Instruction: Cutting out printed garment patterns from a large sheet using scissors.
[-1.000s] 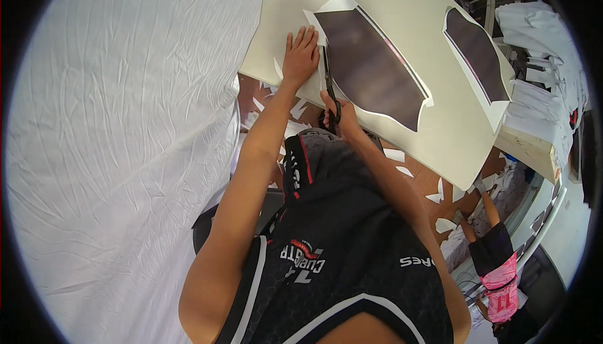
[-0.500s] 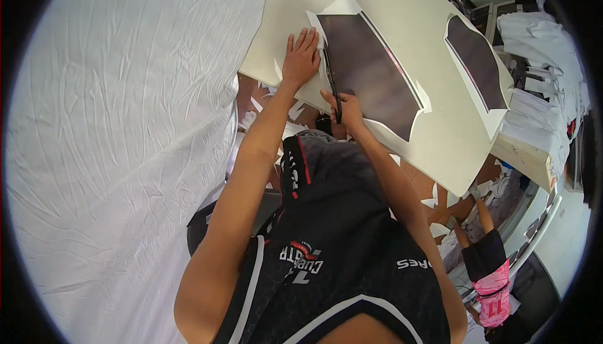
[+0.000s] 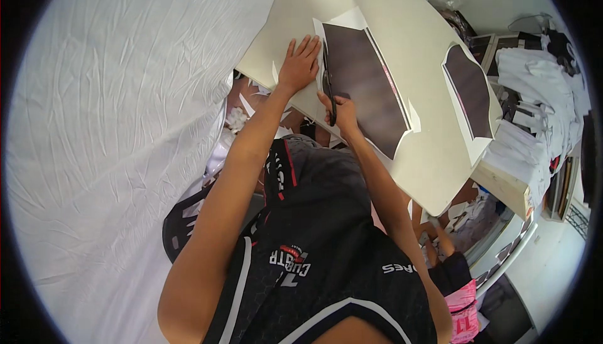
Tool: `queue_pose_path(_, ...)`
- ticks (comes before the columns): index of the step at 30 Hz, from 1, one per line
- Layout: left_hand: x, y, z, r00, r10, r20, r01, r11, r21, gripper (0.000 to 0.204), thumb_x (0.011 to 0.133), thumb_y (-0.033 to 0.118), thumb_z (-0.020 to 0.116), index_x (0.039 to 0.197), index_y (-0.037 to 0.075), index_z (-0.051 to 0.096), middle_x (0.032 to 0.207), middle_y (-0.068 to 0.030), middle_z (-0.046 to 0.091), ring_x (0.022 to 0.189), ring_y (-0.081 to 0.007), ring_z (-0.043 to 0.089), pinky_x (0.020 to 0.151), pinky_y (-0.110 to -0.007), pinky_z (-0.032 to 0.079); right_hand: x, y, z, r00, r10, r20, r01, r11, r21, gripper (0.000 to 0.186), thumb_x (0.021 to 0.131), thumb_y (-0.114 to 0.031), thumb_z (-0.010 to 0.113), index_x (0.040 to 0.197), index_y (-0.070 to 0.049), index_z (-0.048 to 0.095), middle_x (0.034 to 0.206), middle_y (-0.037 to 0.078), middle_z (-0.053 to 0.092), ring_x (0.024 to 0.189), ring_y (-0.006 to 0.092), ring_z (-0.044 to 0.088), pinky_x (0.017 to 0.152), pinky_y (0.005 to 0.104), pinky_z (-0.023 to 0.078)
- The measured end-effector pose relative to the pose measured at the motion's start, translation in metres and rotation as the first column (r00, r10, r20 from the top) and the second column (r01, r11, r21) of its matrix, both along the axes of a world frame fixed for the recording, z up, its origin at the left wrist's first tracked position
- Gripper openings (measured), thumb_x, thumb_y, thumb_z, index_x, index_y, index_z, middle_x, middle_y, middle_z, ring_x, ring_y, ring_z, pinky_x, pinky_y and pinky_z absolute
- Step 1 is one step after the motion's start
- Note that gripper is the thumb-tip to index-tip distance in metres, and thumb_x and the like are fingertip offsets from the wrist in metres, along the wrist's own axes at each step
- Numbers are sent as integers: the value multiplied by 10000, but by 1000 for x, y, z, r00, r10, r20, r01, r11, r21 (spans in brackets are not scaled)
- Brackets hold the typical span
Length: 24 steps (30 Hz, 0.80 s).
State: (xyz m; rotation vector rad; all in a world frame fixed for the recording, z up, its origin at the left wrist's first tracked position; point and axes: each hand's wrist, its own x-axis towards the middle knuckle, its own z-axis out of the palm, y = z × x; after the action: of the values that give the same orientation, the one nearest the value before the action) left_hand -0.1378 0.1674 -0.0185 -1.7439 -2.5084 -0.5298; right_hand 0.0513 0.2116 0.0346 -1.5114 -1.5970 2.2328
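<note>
A long, dark printed panel with white margins lies on the cream tabletop. My left hand is spread flat on the table beside the panel's left edge, fingertips at the white margin. Just below and to its right, my right hand grips black-handled scissors, whose blades lie along the panel's left edge. Further right on the table rests a second, smaller dark panel in white paper.
White fabric drapes across the left. Stacked white cloths sit on a shelf at the right. A co-worker in pink and black is at lower right, near a white rail. Paper scraps litter the floor.
The view has shifted, with the table and panels appearing slightly lower in the picture. The scissors remain in my right hand along the panel edge; my left hand still lies flat.
</note>
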Motion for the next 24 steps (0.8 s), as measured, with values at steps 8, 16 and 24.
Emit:
queue_pose_path(8, 2, 4, 5, 999, -19, 42, 20, 1000, -17, 582, 911, 205, 482, 1478, 94, 413, 1556, -43, 382, 1456, -223, 314, 1210, -484, 157, -16, 14, -8, 999, -27, -18, 26, 1000, -8, 431, 834, -403, 794, 661, -90, 555, 579, -16, 511, 439, 96, 514, 410, 246, 374)
queue_pose_path(16, 3, 0, 5, 992, -8, 127, 11, 1000, -19, 586, 903, 213, 493, 1469, 79, 419, 1547, -61, 388, 1465, -232, 293, 1215, -492, 145, -25, 24, 0, 1000, -13, -28, 12, 1000, -9, 394, 845, -357, 790, 687, -66, 578, 602, 3, 532, 481, 106, 511, 471, 264, 394)
queue_pose_path(24, 2, 0, 5, 981, -10, 191, 9, 1000, 3, 604, 892, 213, 512, 1472, 77, 413, 1556, -64, 368, 1474, -226, 267, 1223, -489, 120, -29, 21, 2, 998, 49, -28, -48, 998, 49, 444, 848, -379, 783, 652, -71, 532, 581, 0, 520, 446, 111, 495, 440, 265, 367)
